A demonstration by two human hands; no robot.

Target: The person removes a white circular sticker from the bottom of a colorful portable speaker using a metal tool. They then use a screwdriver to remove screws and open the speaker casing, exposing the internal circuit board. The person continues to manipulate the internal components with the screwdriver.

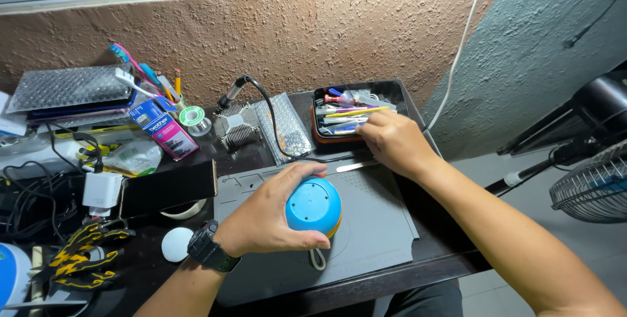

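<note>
A dark tabletop (431, 266) carries a grey work mat (379, 225) at its near middle. At the far right sits a tray of tools (346, 117); a finned heatsink (238, 127) lies far centre, a pink box (171, 135) left of it, tangled cables (32, 199) at left.

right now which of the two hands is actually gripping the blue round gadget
The left hand, the one with the black wristwatch, is wrapped over the blue round gadget on the grey mat. The right hand reaches into the tool tray instead.
</note>
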